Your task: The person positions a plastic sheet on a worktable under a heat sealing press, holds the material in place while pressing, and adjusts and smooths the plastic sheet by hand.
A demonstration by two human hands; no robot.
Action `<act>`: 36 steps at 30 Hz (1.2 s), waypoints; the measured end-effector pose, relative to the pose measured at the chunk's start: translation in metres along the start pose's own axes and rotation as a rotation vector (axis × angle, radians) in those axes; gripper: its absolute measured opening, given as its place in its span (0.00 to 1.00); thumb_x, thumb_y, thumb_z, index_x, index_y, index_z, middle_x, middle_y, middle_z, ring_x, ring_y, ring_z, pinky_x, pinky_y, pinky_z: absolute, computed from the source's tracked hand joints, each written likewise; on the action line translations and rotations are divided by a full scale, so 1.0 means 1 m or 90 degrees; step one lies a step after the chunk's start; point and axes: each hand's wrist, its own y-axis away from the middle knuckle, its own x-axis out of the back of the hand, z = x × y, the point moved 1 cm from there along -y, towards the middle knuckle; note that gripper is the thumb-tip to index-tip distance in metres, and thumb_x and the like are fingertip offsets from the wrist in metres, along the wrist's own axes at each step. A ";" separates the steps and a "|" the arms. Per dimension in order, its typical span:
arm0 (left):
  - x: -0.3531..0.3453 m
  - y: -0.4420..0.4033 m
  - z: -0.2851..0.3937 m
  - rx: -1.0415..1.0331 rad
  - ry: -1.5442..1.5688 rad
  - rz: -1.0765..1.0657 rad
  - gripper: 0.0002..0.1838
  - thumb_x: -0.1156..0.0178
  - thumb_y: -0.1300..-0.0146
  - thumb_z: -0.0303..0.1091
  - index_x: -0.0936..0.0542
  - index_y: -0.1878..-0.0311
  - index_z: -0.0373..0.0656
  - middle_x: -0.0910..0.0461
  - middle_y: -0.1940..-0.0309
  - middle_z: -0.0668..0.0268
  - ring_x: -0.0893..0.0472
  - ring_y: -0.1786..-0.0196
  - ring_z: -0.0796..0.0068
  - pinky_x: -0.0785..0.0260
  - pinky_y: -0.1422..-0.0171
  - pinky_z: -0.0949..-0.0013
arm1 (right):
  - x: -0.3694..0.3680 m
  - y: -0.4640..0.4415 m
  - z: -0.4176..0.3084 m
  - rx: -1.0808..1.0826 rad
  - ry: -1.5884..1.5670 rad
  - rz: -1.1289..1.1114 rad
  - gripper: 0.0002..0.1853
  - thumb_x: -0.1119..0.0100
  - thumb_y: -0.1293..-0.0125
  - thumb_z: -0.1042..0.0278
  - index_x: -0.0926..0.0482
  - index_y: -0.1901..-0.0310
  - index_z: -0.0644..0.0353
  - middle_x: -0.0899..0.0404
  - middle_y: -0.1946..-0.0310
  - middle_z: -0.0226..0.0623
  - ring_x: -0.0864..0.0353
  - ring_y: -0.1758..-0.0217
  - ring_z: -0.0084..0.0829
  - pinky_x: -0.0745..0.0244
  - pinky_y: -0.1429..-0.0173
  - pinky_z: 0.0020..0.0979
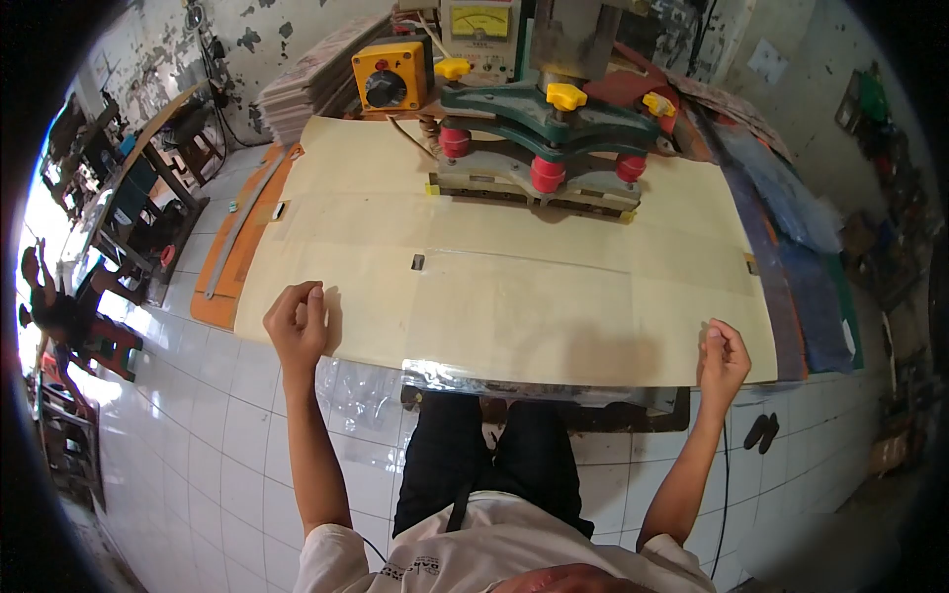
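My left hand [297, 318] is closed, its fingers curled with the thumb against them, over the left front part of a large pale-yellow board [346, 227]. At the board's right front edge my right hand [724, 358] is curled too. What either hand holds, if anything, I cannot make out. Between them a clear plastic sheet [514, 326] lies on the board, its front edge shining. A small dark mark [417, 262] shows near the sheet's back left corner. Behind stands a green press head [554, 124] with red cylinders and yellow knobs, above the back of the board.
A yellow control box [388, 77] and a gauge unit [479, 35] stand at the back. A metal ruler [242, 225] lies on the orange board at left. Blue sheets [811, 292] hang at right. Clear plastic [361, 395] hangs below the front edge.
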 end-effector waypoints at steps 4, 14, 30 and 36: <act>0.000 0.000 0.001 -0.005 0.006 0.002 0.05 0.38 0.34 0.24 0.16 0.62 0.31 0.15 0.71 0.56 0.16 0.68 0.69 0.26 0.60 0.70 | -0.001 -0.002 0.004 0.049 0.033 0.020 0.10 0.36 0.26 0.68 0.16 0.53 0.66 0.22 0.72 0.23 0.31 0.74 0.10 0.38 0.71 0.16; -0.001 0.001 -0.004 -0.018 0.031 0.011 0.05 0.38 0.33 0.24 0.16 0.63 0.32 0.16 0.73 0.57 0.17 0.70 0.70 0.28 0.62 0.70 | 0.002 -0.003 0.012 0.031 -0.009 0.001 0.10 0.35 0.27 0.68 0.15 0.54 0.67 0.22 0.73 0.23 0.29 0.72 0.12 0.34 0.68 0.17; 0.001 0.001 -0.009 -0.003 0.067 0.012 0.05 0.36 0.34 0.25 0.16 0.63 0.33 0.15 0.72 0.57 0.17 0.70 0.71 0.27 0.63 0.70 | 0.004 0.004 0.006 0.027 0.022 -0.004 0.10 0.36 0.27 0.68 0.15 0.54 0.68 0.25 0.73 0.21 0.32 0.72 0.12 0.36 0.68 0.18; 0.001 -0.003 -0.009 -0.006 0.046 0.008 0.05 0.36 0.35 0.25 0.15 0.64 0.33 0.16 0.74 0.58 0.18 0.71 0.72 0.28 0.64 0.70 | 0.003 -0.002 0.014 0.049 0.045 0.015 0.10 0.36 0.27 0.69 0.15 0.53 0.68 0.25 0.73 0.20 0.32 0.72 0.12 0.35 0.68 0.18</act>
